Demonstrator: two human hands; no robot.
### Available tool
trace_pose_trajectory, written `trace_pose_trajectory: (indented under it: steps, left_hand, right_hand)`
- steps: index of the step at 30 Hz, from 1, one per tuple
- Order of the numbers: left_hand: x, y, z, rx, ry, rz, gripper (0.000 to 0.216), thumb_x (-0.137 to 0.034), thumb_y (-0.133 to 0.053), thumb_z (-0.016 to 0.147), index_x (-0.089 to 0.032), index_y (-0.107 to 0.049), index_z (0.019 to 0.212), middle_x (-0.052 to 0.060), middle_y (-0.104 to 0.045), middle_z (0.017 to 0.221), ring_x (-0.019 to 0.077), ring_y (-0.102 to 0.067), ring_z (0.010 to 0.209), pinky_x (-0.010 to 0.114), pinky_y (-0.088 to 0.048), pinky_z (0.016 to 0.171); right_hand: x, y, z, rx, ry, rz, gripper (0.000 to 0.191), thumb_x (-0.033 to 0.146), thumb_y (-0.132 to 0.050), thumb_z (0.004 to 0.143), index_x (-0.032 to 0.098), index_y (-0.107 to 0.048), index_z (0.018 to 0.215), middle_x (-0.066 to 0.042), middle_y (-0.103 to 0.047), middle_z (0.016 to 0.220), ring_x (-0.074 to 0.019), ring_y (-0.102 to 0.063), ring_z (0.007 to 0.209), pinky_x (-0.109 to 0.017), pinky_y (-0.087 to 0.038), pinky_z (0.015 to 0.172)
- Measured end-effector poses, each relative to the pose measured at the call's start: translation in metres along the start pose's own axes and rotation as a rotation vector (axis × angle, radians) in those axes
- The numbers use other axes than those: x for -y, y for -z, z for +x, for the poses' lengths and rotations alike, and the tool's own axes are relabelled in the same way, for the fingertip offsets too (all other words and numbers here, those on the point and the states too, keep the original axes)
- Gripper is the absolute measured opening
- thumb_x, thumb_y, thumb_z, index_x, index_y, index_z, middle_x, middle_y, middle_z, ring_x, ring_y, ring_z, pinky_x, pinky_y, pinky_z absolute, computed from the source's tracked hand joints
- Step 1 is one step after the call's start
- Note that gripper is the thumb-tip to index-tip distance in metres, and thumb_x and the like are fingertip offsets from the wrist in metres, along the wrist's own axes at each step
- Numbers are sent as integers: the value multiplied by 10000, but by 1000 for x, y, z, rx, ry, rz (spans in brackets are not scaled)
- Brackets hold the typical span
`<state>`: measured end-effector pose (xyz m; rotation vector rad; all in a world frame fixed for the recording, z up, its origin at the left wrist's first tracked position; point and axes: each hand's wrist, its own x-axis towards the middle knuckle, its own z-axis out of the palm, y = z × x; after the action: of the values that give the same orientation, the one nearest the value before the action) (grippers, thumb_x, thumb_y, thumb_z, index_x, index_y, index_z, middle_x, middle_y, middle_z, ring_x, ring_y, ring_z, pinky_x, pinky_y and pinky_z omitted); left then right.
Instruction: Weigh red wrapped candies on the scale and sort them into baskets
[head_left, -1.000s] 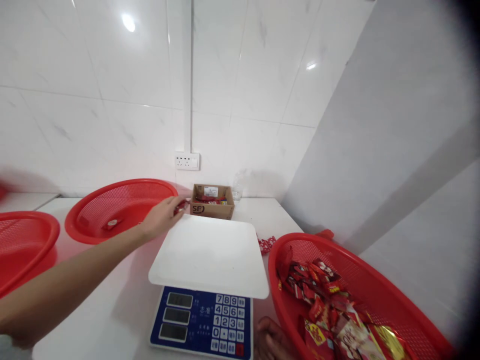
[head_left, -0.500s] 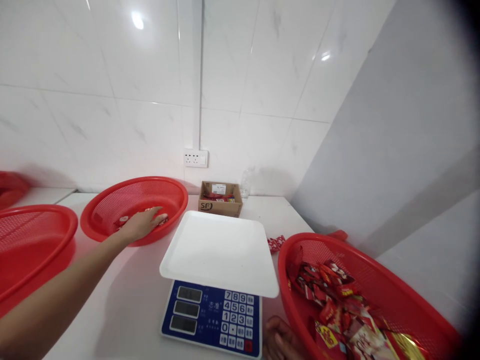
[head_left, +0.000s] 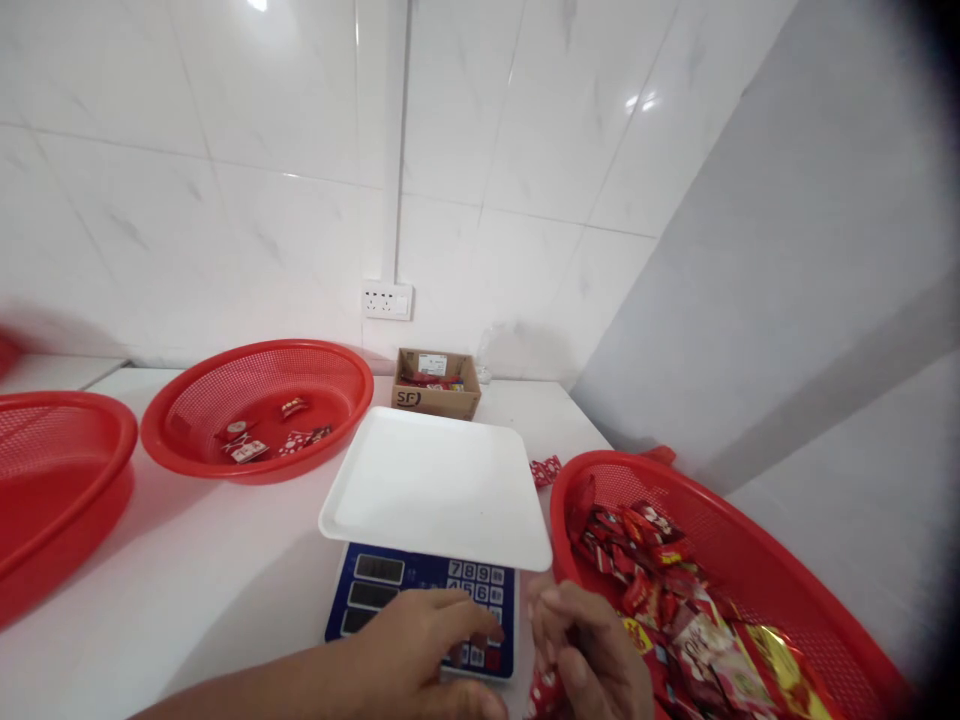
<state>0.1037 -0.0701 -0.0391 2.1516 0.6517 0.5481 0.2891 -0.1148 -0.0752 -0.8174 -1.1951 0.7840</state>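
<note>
My left hand [head_left: 439, 640] reaches over the keypad of a blue electronic scale [head_left: 352, 570], fingers stretched out and thumb apart, with nothing seen in it. It covers much of the keys. Just right of the scale, my right hand [head_left: 592, 650] has its fingers curled about a red packet with white dots [head_left: 546, 695], mostly hidden under them. The scale's white weighing tray [head_left: 439, 490] bears nothing. Beside my right hand stands a red mesh basket [head_left: 795, 540] holding many red and gold snack packets [head_left: 667, 590].
Back left, another red basket [head_left: 161, 410] holds several small packets [head_left: 251, 450]. A further red basket [head_left: 112, 425] stands at the left edge. Behind the scale are an SF cardboard box [head_left: 439, 402] and a clear plastic item [head_left: 491, 350]. A dotted red packet [head_left: 545, 470] lies by the tray.
My left hand has left the back-left basket and come right and nearer, over the scale's keypad. My right hand has come further into view, with the dotted packet now showing beneath its fingers.
</note>
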Motion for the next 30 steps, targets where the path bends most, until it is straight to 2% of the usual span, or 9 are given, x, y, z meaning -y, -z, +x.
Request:
trace_pose_trajectory:
  steps: [1,4,9,12,15,17,21,25,30]
  left_hand:
    - [-4,-5,4,22,-7,-57,542,-648,-427,819,-182,-611,1023,70,-643,879,152,-564,691,251,-470,618]
    - [-12,-9,11,28,54,-259,445,-556,-408,873,-160,-601,931,45,-603,830,134,-549,687,239,-476,619]
    - [-3,-6,6,-114,252,-545,355,-449,-392,904,-153,-528,762,13,-531,710,114,-524,605,229,-493,531]
    - [7,-3,-1,-248,245,-481,326,-399,-382,920,-160,-525,752,8,-552,695,116,-530,620,234,-480,573]
    - [14,1,-9,-278,240,-368,319,-371,-376,927,-163,-540,749,3,-565,683,113,-523,621,232,-445,590]
    - [15,2,-11,-267,249,-347,324,-366,-373,925,-162,-549,745,2,-568,674,114,-513,613,233,-424,580]
    - [16,1,-10,-337,253,-343,299,-364,-430,894,-162,-537,703,-8,-550,650,110,-483,605,227,-388,565]
    - [19,-1,-7,-337,238,-356,257,-402,-532,843,-157,-578,781,10,-594,734,122,-511,653,227,-396,578]
    - [22,2,-11,-339,208,-246,305,-386,-449,902,-163,-556,724,-6,-560,673,116,-499,633,229,-377,586]
  right_hand:
    - [4,-9,7,38,77,-7,209,381,-576,842,278,-643,1011,22,-492,596,-118,-458,510,-243,-406,473]
    - [9,-29,23,16,138,-79,194,313,-525,885,283,-605,1059,33,-494,618,-101,-465,526,-223,-424,496]
    - [7,-43,30,5,46,-164,243,302,-520,891,301,-548,1133,-4,-597,834,-124,-582,741,-250,-494,648]
    - [7,-43,35,69,-114,-222,273,393,-558,855,255,-563,1091,-29,-629,896,-146,-600,783,-263,-502,665]
    - [8,-40,42,210,-304,-250,297,494,-578,806,200,-590,843,6,-604,682,-120,-540,587,-228,-452,532]
    - [10,-40,46,269,-357,-267,335,520,-567,801,190,-568,746,21,-568,610,-107,-497,542,-219,-419,504]
    - [12,-43,47,247,-368,-304,314,478,-553,821,191,-548,695,40,-520,568,-93,-450,517,-209,-385,492]
    - [8,-47,45,172,-348,-321,303,443,-571,815,193,-534,647,45,-503,534,-89,-445,501,-206,-381,483]
    - [5,-48,44,152,-347,-227,241,425,-639,767,215,-591,874,26,-579,658,-113,-531,592,-226,-440,549]
